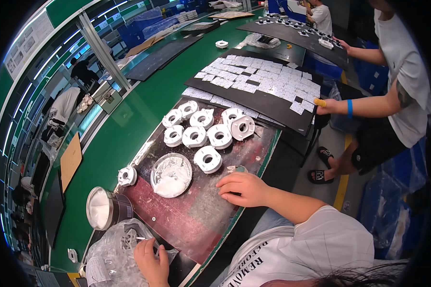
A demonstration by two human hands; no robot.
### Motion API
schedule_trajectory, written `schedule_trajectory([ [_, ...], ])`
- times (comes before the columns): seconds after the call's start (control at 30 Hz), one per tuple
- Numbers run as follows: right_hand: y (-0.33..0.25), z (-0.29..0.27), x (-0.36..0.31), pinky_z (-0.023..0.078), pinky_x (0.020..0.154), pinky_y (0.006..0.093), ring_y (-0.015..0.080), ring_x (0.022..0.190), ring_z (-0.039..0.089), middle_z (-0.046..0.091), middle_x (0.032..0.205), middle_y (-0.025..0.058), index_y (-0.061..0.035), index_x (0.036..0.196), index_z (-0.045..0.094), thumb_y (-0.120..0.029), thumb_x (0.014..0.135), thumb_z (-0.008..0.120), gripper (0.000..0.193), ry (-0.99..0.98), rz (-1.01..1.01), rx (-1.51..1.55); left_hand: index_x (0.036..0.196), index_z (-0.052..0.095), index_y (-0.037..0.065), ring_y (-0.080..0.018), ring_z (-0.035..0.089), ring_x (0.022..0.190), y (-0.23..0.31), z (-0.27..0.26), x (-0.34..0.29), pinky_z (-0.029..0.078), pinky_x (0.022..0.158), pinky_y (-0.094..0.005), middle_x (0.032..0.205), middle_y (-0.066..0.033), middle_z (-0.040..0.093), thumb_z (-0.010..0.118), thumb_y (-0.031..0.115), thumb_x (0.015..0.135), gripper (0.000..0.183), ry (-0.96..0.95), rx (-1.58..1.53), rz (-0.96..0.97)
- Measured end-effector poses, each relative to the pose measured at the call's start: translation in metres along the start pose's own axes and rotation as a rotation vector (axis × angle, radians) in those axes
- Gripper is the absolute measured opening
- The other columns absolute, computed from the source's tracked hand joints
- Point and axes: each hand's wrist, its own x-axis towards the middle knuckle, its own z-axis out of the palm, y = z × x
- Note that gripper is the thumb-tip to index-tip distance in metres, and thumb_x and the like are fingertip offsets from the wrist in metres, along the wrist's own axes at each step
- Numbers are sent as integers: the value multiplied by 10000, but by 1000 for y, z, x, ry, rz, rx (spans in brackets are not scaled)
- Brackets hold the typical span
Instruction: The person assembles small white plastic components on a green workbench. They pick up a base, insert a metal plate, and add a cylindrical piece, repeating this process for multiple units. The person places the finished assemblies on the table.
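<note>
Apparently mid-pick at the bag. Left hand [151, 263] rests at a clear plastic bag [115, 260], by the near left corner of the worn red board [177, 225] on the green worktop [115, 126]. Its thumb stands apart from the fingers; a thin white piece [141, 238] shows at the fingertips, whether pinched or merely lying on the bag I cannot tell. Right hand [243, 189] hangs over the board's right edge, fingers loosely curved, thumb apart, nothing visibly held. White ring-shaped parts [195, 142] cluster toward the board's far edge, one more by its left edge; a round dish [164, 160] with white paste [175, 181] sits between. Step in hand, my read: drawing small pieces from the bag. Next move probably calls for a light fingertip pinch, keeping the film from dragging along.
</note>
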Motion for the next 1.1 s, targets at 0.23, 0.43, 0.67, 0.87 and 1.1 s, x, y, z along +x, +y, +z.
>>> schedule_trajectory([
  [0.23,0,2,1,488,782,352,232,917,601,624,1032,41,-90,890,642,-162,821,624,101,6,-1,9,984,597,4,-354,529,949,-3,1,0,406,871,-433,965,-170,582,633,107,734,273,18,20,9],
  [0.43,3,3,0,489,781,353,231,921,602,624,1036,40,-91,892,643,-166,821,627,104,-4,2,7,983,597,4,-350,532,949,0,3,1,406,872,-431,965,-167,584,635,104,732,273,12,-7,4],
  [0.67,5,7,0,489,779,353,229,922,602,624,1036,35,-95,892,641,-169,822,627,104,-10,8,0,987,598,3,-352,526,965,-10,9,-3,402,882,-435,976,-173,580,635,101,733,275,27,32,7],
  [0.87,6,8,1,489,775,350,223,915,602,626,1030,32,-97,891,643,-172,819,629,105,-1,-1,2,987,597,-2,-355,523,969,-9,8,-2,399,885,-438,979,-177,578,633,108,739,274,17,23,-9],
  [1.1,10,13,3,489,771,347,218,910,602,627,1028,28,-98,888,642,-170,818,629,101,0,-11,-6,989,597,-3,-359,523,969,-13,10,0,400,883,-439,983,-179,578,628,122,749,272,7,23,-7],
])
